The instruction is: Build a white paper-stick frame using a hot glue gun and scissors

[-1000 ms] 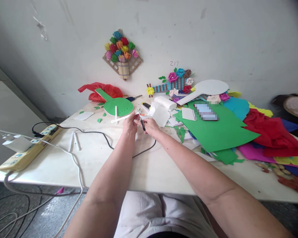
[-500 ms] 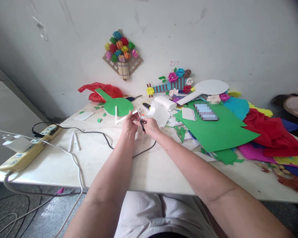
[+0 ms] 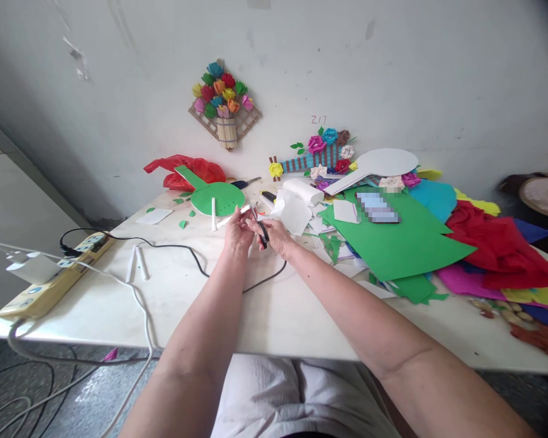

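My right hand [image 3: 274, 237] is closed around the dark handles of a pair of scissors [image 3: 263, 235]. Their blades point up and away from me, close beside my left hand [image 3: 238, 231]. Between its fingers my left hand pinches a narrow white strip [image 3: 232, 218], which runs out to the left. Another white strip [image 3: 213, 213] stands across the front of a green paddle-shaped cutout [image 3: 223, 196]; I cannot tell whether the two strips join. The fingertips of both hands nearly meet, and partly hide the strip's near end.
Two white strips [image 3: 139, 264] lie left, near a black cable [image 3: 173, 245] and a power strip [image 3: 50, 283]. Right of my hands are a white roll [image 3: 304, 190], green sheets [image 3: 393, 246], a phone [image 3: 378, 208] and red cloth [image 3: 497, 243]. A red plastic bag [image 3: 187, 170] lies behind.
My right hand has turned the scissors slightly, and their handles sit a little lower. The white strips have shifted slightly by the green cutout. My left hand keeps its pinch.
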The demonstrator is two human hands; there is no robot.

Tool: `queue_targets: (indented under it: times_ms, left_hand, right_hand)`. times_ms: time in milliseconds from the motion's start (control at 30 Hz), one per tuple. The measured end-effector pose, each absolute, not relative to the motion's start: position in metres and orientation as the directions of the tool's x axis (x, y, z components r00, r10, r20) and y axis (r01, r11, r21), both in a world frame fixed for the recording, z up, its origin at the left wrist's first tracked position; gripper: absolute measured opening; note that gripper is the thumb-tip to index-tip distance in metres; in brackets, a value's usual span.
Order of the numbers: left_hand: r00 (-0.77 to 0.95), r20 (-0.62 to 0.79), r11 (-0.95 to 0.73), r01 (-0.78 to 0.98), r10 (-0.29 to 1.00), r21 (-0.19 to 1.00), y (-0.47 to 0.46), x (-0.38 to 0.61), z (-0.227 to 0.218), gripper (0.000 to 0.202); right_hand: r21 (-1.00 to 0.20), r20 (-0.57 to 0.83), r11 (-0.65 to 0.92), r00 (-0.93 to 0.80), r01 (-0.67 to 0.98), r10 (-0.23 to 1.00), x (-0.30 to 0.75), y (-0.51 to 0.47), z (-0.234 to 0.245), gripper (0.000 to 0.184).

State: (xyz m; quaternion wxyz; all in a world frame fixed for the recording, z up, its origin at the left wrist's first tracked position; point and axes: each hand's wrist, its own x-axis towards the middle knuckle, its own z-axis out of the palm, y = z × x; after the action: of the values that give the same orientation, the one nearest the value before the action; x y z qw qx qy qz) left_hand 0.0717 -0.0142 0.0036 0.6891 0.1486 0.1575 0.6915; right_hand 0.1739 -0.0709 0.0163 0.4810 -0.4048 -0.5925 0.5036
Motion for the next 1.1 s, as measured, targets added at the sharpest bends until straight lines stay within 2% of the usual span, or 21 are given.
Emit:
queue_targets:
  times_ms: [200, 433, 633, 733, 900, 1100]
  left_hand:
    - [0.052, -0.008, 0.051, -0.906, 0.999, 0.42, -0.016, 0.07, 0.004, 0.027]
    - [0.073, 0.069, 0.034, -0.89, 0.995, 0.455, -0.026, 0.072, 0.011, 0.034]
    - [0.113, 0.1, 0.049, -0.866, 0.989, 0.498, -0.025, 0.074, 0.012, 0.031]
    - [0.157, 0.079, 0.102, -0.875, 0.984, 0.472, -0.027, 0.074, 0.014, 0.033]
    - [0.338, 0.078, 0.277, -0.864, 0.938, 0.42, -0.031, 0.071, 0.018, 0.039]
    - [0.349, 0.1, 0.268, -0.847, 0.932, 0.458, -0.034, 0.068, 0.018, 0.033]
  right_hand:
    - [-0.975, 0.212, 0.197, -0.18, -0.1, 0.96, 0.172, -0.073, 0.02, 0.04]
    - [-0.939, 0.295, 0.286, -0.016, -0.193, 0.955, 0.169, -0.069, 0.019, 0.033]
    - [-0.905, 0.278, 0.291, 0.085, -0.31, 0.957, 0.172, -0.067, 0.025, 0.036]
    - [-0.901, 0.286, 0.303, 0.101, -0.312, 0.953, 0.175, -0.066, 0.026, 0.037]
    - [-0.9, 0.305, 0.315, 0.08, -0.3, 0.949, 0.175, -0.067, 0.026, 0.035]
    - [-0.91, 0.336, 0.34, 0.061, -0.236, 0.94, 0.174, -0.067, 0.025, 0.035]
